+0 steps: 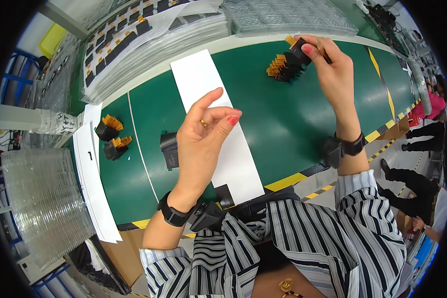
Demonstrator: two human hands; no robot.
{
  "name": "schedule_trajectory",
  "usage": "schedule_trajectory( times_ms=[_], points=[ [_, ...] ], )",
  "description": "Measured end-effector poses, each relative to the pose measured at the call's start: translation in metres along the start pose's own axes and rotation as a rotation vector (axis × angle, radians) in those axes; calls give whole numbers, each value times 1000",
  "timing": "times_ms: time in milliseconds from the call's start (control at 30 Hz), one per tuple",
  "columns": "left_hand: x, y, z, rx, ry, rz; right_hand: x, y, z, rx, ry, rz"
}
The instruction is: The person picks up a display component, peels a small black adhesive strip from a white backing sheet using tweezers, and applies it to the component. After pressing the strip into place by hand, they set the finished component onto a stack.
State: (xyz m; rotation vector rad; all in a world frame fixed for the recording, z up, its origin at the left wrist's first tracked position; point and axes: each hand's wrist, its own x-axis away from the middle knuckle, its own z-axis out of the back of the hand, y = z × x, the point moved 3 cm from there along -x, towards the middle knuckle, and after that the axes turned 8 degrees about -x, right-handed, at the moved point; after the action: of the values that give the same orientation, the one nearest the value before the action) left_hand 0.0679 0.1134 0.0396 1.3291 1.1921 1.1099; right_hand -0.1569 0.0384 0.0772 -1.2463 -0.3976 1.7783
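Observation:
At the far right of the bench, my right hand (pixel 334 67) pinches a flat black battery-like piece (pixel 300 51) with an orange flex tab, between thumb and fingers. Directly beside it stands a row of similar black pieces (pixel 289 72), their orange tabs pointing left. My left hand (pixel 203 141) hovers over a white paper strip (pixel 196 72), fingers apart and holding nothing. Partly hidden behind that hand, a single black piece (pixel 169 150) lies on the green mat. Two small groups of black pieces with orange tabs, an upper one (pixel 107 130) and a lower one (pixel 115 150), sit farther left.
Stacked clear trays holding black pieces (pixel 126 49) line the far left edge; more clear trays (pixel 288 17) are at the back. A small black square (pixel 224 195) lies at the strip's near end. Yellow-black tape (pixel 285 182) marks the front edge. Other people stand at right.

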Motion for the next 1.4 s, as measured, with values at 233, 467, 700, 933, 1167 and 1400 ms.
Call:
schedule_trajectory(
  times_ms=[233,467,700,933,1167,1400],
  points=[
    [2,-2,0,8,-3,-2,-3,32,1,221,-131,-227],
    [15,16,22,-236,110,16,8,-36,11,149,264,331],
    [97,10,28,-1201,-58,-311,102,-56,-48,-903,-506,-706],
    [127,-23,21,-1420,-66,-494,126,-51,-68,-890,-526,-833],
    [120,-9,34,-1362,-170,-420,121,-55,-43,-1174,-696,-450],
    [39,10,79,-1568,74,-437,103,-54,-50,-1160,-494,-505]
  ],
)
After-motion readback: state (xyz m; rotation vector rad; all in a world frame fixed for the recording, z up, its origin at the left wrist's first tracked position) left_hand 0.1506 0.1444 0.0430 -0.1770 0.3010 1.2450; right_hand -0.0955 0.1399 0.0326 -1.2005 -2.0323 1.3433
